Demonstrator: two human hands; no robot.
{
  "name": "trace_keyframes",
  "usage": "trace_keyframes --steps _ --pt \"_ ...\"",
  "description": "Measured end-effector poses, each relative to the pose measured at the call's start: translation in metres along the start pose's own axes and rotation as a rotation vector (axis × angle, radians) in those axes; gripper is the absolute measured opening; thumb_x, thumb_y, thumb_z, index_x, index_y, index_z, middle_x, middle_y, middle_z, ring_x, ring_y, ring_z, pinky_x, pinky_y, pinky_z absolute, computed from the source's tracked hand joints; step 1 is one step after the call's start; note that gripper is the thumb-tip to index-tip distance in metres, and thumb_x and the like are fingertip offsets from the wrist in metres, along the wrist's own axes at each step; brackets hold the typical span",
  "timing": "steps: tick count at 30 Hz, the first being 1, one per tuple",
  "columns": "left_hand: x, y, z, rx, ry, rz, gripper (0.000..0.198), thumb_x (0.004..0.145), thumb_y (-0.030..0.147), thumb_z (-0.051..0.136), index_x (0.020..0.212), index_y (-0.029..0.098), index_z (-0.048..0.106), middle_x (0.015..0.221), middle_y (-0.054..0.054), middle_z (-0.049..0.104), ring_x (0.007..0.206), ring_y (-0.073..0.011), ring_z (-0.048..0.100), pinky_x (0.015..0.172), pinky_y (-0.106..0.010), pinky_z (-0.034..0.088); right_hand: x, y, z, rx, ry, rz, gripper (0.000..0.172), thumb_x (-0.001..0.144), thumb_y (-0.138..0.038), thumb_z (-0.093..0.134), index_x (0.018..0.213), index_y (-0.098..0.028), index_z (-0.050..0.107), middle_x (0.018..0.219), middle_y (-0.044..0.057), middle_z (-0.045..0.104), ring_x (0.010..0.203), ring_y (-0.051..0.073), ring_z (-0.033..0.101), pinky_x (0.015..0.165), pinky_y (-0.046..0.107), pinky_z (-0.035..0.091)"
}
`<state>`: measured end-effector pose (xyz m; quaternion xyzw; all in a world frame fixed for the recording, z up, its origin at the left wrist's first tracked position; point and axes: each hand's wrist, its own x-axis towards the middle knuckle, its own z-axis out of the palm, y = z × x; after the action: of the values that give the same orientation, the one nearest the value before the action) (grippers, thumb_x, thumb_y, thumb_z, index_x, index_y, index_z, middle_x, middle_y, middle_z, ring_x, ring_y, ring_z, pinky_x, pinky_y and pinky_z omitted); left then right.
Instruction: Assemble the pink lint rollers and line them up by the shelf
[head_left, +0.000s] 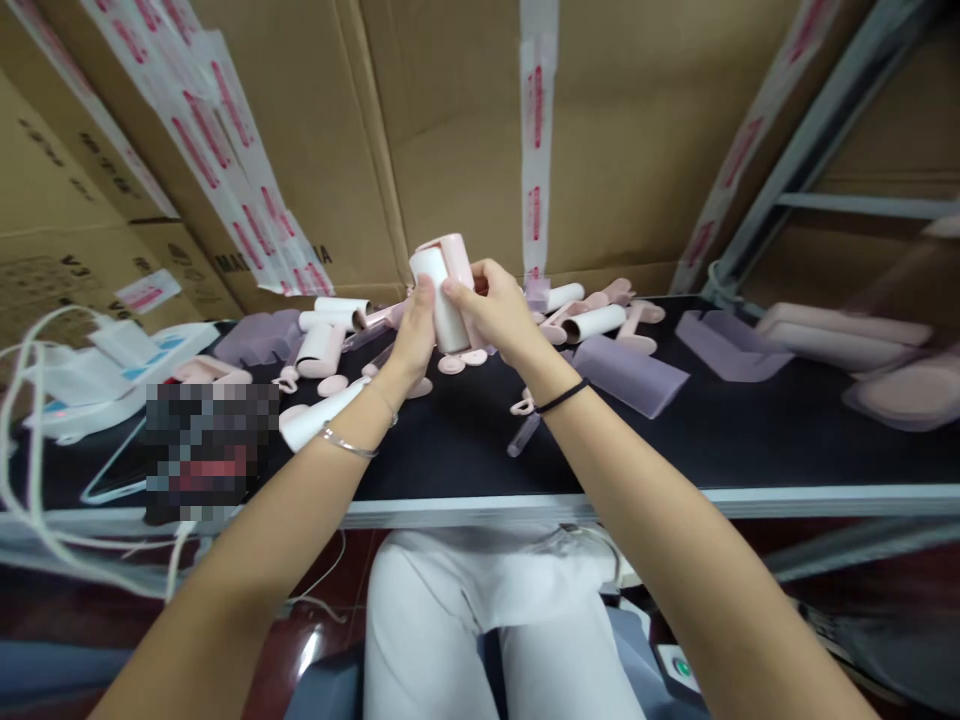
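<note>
Raised above the middle of the black tabletop is a lint roller, with a white sticky roll sitting beside a curved pink cover. My left hand is closed around its left side, thumb pressed on the white roll. On the other side, my right hand grips the pink cover with thumb and bent fingers. Whether roll and cover are joined, I cannot tell. Below them lie small pink discs. A clear-purple handle piece with a pink loop rests near my right wrist.
Several white rolls and pink parts lie along the table's back. Purple covers lie to the right, another to the left. A white power strip with cables stands at left. Taped cardboard walls the back; a metal frame stands right.
</note>
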<state>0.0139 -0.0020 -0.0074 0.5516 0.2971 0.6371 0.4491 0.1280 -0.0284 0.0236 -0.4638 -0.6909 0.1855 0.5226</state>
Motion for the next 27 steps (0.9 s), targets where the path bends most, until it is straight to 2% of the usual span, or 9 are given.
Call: trace_keyframes --steps 2,7,10,13,16,20,22,25,27 --pt "-0.002 -0.005 -0.001 0.036 -0.099 -0.014 0.062 0.083 0.071 0.049 0.114 0.019 0.063 0.11 -0.011 0.069 0.105 -0.0234 0.066 0.082 -0.031 0.054 -0.007 0.002 -0.032 -0.056 0.013 -0.024 0.032 0.087 -0.043 0.056 0.106 -0.018 0.056 0.104 0.007 0.064 0.096 0.019 0.06 0.086 0.034 0.047" --pt "-0.002 -0.016 -0.001 0.239 -0.109 -0.028 0.047 0.081 0.056 0.064 0.114 0.022 0.064 0.118 -0.01 0.068 0.107 -0.022 0.064 0.086 -0.031 0.051 -0.044 0.024 -0.132 -0.148 0.266 0.01 0.039 0.089 -0.051 0.051 0.113 -0.02 0.055 0.11 0.009 0.064 0.099 0.022 0.062 0.084 0.038 0.05" --pt "-0.007 -0.009 0.007 0.286 -0.168 0.034 0.037 0.078 0.045 0.072 0.104 0.019 0.069 0.114 -0.01 0.069 0.111 -0.0219 0.061 0.098 -0.031 0.045 -0.061 0.035 -0.166 -0.108 0.375 0.055 0.043 0.089 -0.058 0.048 0.11 -0.021 0.054 0.11 0.01 0.064 0.101 0.023 0.064 0.083 0.04 0.052" --pt "-0.016 0.002 0.016 0.216 -0.279 0.012 0.04 0.073 0.046 0.076 0.101 0.018 0.07 0.115 -0.01 0.07 0.117 -0.0246 0.059 0.104 -0.033 0.042 -0.059 0.036 -0.152 -0.011 0.294 0.086 0.044 0.087 -0.06 0.052 0.106 -0.02 0.055 0.108 0.01 0.065 0.099 0.022 0.064 0.081 0.037 0.053" --pt "-0.024 0.005 0.02 0.02 -0.388 -0.152 0.058 0.065 0.056 0.079 0.108 0.021 0.067 0.111 -0.011 0.071 0.113 -0.0283 0.062 0.094 -0.036 0.05 -0.041 0.023 -0.106 -0.011 0.104 0.048 0.043 0.085 -0.056 0.058 0.105 -0.018 0.057 0.105 0.008 0.067 0.095 0.019 0.064 0.08 0.033 0.053" --pt "-0.026 0.0 0.018 -0.083 -0.272 -0.124 0.059 0.059 0.051 0.085 0.105 0.02 0.065 0.093 -0.007 0.073 0.095 -0.0256 0.069 0.079 -0.032 0.056 -0.01 0.0 -0.069 -0.046 -0.121 -0.048 0.034 0.089 -0.05 0.055 0.097 -0.017 0.061 0.099 0.006 0.068 0.09 0.017 0.063 0.081 0.031 0.051" --pt "-0.024 -0.001 0.017 -0.079 -0.179 -0.076 0.054 0.06 0.046 0.086 0.101 0.018 0.063 0.088 -0.005 0.072 0.086 -0.0218 0.07 0.073 -0.029 0.056 -0.003 -0.005 -0.079 -0.137 -0.067 -0.1 0.029 0.092 -0.045 0.053 0.099 -0.018 0.062 0.1 0.006 0.067 0.092 0.017 0.062 0.085 0.033 0.049" --pt "-0.021 -0.001 0.017 -0.102 -0.079 -0.092 0.047 0.066 0.046 0.082 0.097 0.017 0.062 0.081 -0.003 0.07 0.071 -0.0176 0.069 0.064 -0.027 0.056 -0.013 0.003 -0.118 -0.427 0.111 -0.095 0.02 0.086 -0.032 0.063 0.1 -0.017 0.063 0.103 0.009 0.066 0.095 0.022 0.061 0.088 0.039 0.047" --pt "-0.018 0.0 0.019 -0.126 -0.02 -0.102 0.042 0.069 0.046 0.08 0.094 0.017 0.061 0.077 -0.003 0.069 0.067 -0.0169 0.068 0.06 -0.026 0.056 -0.029 0.013 -0.144 -0.594 0.058 -0.042 0.016 0.083 -0.029 0.066 0.094 -0.017 0.065 0.096 0.01 0.067 0.088 0.024 0.062 0.083 0.042 0.048"
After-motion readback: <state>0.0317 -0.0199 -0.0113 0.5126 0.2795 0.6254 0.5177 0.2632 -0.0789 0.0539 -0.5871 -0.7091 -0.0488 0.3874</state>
